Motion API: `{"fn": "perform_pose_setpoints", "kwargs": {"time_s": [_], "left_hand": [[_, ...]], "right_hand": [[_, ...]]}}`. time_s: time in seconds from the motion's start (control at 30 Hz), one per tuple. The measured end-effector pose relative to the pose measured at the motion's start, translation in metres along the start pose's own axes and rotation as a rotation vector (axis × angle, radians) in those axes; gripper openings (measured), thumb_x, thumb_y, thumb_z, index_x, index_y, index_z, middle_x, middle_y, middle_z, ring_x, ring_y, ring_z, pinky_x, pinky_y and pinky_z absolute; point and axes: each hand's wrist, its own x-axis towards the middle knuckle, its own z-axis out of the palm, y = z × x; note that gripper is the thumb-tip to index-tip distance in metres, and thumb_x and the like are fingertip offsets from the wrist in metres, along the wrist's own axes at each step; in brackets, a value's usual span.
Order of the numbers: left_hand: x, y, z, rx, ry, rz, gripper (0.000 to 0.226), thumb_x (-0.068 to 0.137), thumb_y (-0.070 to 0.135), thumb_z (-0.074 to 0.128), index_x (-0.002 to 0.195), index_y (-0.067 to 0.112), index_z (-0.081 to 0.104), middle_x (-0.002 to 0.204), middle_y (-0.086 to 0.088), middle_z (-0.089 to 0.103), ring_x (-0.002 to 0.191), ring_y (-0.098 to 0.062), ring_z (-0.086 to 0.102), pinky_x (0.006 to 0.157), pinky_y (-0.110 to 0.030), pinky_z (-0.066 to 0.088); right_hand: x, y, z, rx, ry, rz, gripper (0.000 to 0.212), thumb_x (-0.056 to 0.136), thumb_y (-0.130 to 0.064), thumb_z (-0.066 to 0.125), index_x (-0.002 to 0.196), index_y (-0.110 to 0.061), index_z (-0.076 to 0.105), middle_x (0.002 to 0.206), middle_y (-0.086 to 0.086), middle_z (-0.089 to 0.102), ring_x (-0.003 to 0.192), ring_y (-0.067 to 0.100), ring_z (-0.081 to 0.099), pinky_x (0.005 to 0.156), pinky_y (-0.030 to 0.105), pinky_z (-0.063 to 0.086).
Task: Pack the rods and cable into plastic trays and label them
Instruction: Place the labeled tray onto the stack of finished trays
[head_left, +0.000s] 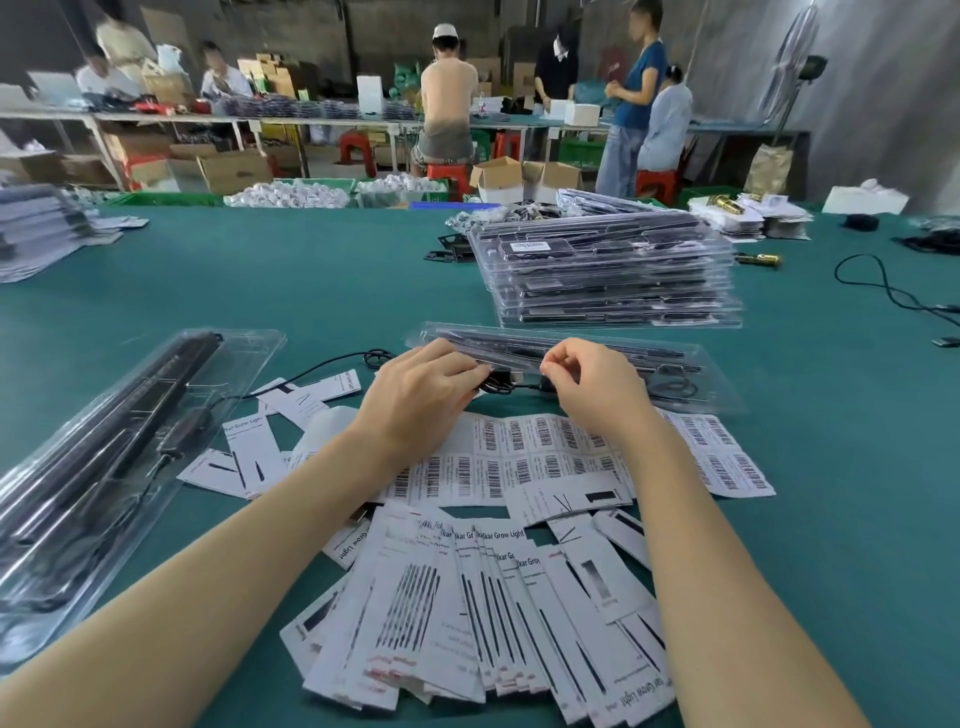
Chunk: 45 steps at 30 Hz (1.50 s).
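Cable (501, 383), black and coiled, is pinched by curled fingers of left hand (415, 395) and right hand (589, 389); 1 clear tray (717, 384) at 12 o'clock.

- One view only: a wide-angle camera worn on the person's head, looking forward and down along both forearms.
- It sits close above the green cloth-covered counter (322, 280); the left hand (415, 395) and right hand (587, 389) lie near mid-frame.
- The upper frame reaches far workbenches, bent by the lens.
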Motion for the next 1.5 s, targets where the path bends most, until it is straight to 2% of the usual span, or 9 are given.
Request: {"fn": "perform_pose_setpoints", "kwargs": {"time_s": [0.13,0.27,0.33,0.53,0.7,0.8,0.9,1.17,1.5], "left_hand": [[0.005,-0.004,-0.001,0.02,-0.088,-0.075,0.012,0.095,0.013,0.067,0.095,0.008,0.078,0.085,-0.001,0.075,0.079,-0.025,0.068,0.058,-0.038,0.058],[0.015,-0.009,-0.006,0.056,-0.331,-0.187,0.03,0.105,0.034,0.048,0.112,0.02,0.073,0.098,0.006,0.074,0.086,-0.019,0.068,0.069,-0.038,0.056],[0.024,-0.011,-0.009,0.108,-0.439,-0.196,0.03,0.104,0.038,0.046,0.11,0.026,0.073,0.091,0.006,0.07,0.081,-0.02,0.064,0.07,-0.036,0.054],[0.041,-0.008,-0.011,0.153,-0.626,-0.153,0.029,0.105,0.032,0.047,0.108,0.019,0.073,0.083,0.002,0.062,0.073,-0.022,0.056,0.067,-0.035,0.053],[0.029,0.004,0.005,0.089,-0.704,-0.234,0.034,0.108,0.032,0.036,0.126,0.009,0.055,0.122,-0.005,0.062,0.106,-0.025,0.063,0.089,-0.038,0.053],[0.022,0.007,0.004,0.021,-0.775,-0.275,0.062,0.107,0.047,0.025,0.155,0.007,0.024,0.159,-0.007,0.035,0.141,-0.025,0.04,0.112,-0.04,0.037],[0.02,0.007,-0.001,-0.009,-0.84,-0.275,0.071,0.104,0.056,0.02,0.16,0.014,0.006,0.166,-0.009,0.018,0.152,-0.024,0.021,0.121,-0.044,0.027],[0.025,0.016,0.001,0.02,-0.871,-0.28,0.069,0.093,0.075,0.013,0.156,0.049,0.0,0.156,-0.02,0.032,0.141,-0.035,0.037,0.106,-0.044,0.04],[0.025,0.031,0.014,0.071,-0.805,-0.324,0.07,0.095,0.073,0.019,0.157,0.041,0.012,0.138,-0.023,0.044,0.13,-0.037,0.044,0.097,-0.043,0.043]], "right_hand": [[-0.001,0.0,-0.001,0.036,0.015,-0.01,0.011,0.1,-0.032,0.054,0.092,-0.035,0.06,0.081,-0.019,0.062,0.076,0.002,0.057,0.067,0.029,0.046],[-0.002,0.0,-0.002,0.061,0.008,-0.015,0.01,0.1,-0.03,0.055,0.093,-0.032,0.062,0.079,-0.018,0.062,0.073,0.002,0.056,0.065,0.028,0.043],[-0.003,0.001,-0.002,0.07,0.006,-0.002,0.01,0.1,-0.03,0.055,0.093,-0.032,0.062,0.079,-0.017,0.063,0.072,0.002,0.056,0.064,0.027,0.043],[-0.003,0.0,-0.003,0.089,-0.007,0.023,0.01,0.099,-0.031,0.056,0.094,-0.031,0.064,0.083,-0.016,0.065,0.076,0.004,0.058,0.069,0.03,0.049],[-0.004,0.0,-0.003,0.082,-0.006,-0.006,0.008,0.099,-0.03,0.057,0.095,-0.03,0.065,0.086,-0.015,0.066,0.081,0.006,0.06,0.074,0.032,0.052],[-0.005,0.001,-0.002,0.073,0.0,-0.013,0.007,0.098,-0.03,0.059,0.095,-0.03,0.066,0.088,-0.014,0.068,0.085,0.009,0.063,0.077,0.031,0.052],[-0.004,0.002,-0.001,0.064,0.005,-0.02,0.007,0.098,-0.03,0.059,0.094,-0.032,0.065,0.088,-0.014,0.067,0.086,0.011,0.064,0.078,0.032,0.053],[-0.004,0.003,0.0,0.08,0.017,-0.032,0.007,0.097,-0.03,0.06,0.093,-0.032,0.065,0.087,-0.016,0.067,0.085,0.01,0.063,0.081,0.036,0.056],[-0.003,0.004,0.0,0.082,0.02,-0.052,0.007,0.097,-0.028,0.062,0.093,-0.03,0.067,0.084,-0.017,0.065,0.082,0.006,0.062,0.077,0.031,0.054]]}}
